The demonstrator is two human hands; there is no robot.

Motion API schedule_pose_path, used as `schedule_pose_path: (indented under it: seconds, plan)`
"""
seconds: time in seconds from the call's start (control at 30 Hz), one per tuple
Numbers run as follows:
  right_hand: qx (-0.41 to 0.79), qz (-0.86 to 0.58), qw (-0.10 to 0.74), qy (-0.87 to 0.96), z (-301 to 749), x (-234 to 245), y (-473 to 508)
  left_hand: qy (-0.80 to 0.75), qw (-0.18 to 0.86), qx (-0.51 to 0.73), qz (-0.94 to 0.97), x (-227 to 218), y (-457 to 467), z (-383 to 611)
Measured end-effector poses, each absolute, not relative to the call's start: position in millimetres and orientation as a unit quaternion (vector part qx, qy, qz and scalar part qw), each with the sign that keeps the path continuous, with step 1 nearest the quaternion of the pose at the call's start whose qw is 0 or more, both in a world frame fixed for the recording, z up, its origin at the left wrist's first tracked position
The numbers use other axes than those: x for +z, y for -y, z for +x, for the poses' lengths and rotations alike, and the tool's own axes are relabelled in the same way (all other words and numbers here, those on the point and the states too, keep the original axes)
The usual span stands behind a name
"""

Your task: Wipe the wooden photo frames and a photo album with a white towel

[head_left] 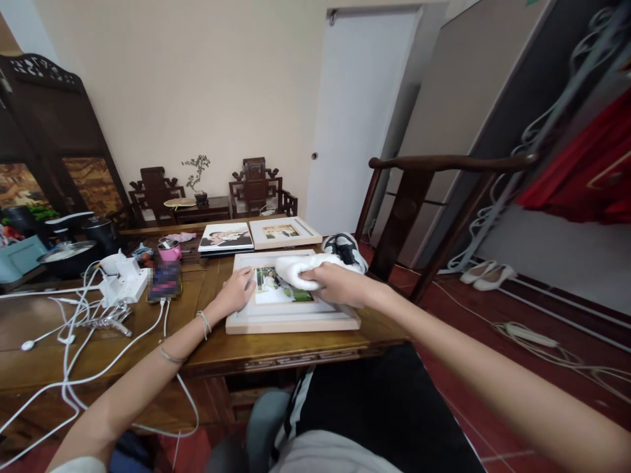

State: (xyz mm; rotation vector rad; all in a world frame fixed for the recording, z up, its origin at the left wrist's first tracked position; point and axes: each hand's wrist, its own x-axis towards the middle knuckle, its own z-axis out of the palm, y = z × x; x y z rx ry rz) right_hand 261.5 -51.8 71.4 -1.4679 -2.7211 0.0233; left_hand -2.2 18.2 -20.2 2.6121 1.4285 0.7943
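Observation:
A light wooden picture frame [296, 326] lies flat on the table, with a photo [269, 294] of a person in white on green grass inside it. My left hand [238, 290] holds the frame's left side, fingers bent over the border. In my right hand [338, 282] is a bunched white cloth [298, 270], pressed on the upper right part of the photo. The cloth and my right hand hide part of the photo and of the frame's right side.
Behind lie a photo album [225, 238] and another picture frame [311, 234]. Sneakers [345, 248] sit to the right, beside a wooden chair [405, 203]. On the left are a power strip [129, 279], white cables, a phone [165, 281], a pink cup [169, 250] and a pan [69, 257].

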Motion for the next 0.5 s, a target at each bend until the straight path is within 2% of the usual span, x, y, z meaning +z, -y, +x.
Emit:
schedule_pose_path:
  seconds: [0.07,0.23,0.33,0.5]
  plan:
    - [-0.015,-0.490,0.046,0.870,262.5,85.3,53.3,-0.464,0.027,0.267,0.844,-22.2,-18.6,-2.6]
    - [-0.176,-0.507,0.136,0.833,233.0,93.9,6.2,-0.457,0.032,0.272,0.846,-22.6,-18.3,-3.5]
    - [-0.193,-0.434,0.098,0.874,197.5,79.0,-21.9,-0.454,0.035,0.271,0.848,-19.0,-18.1,-2.6]
    - [-0.105,-0.430,0.018,0.897,166.2,54.6,-33.9,-0.462,0.033,0.248,0.851,-15.7,-18.7,-0.9]
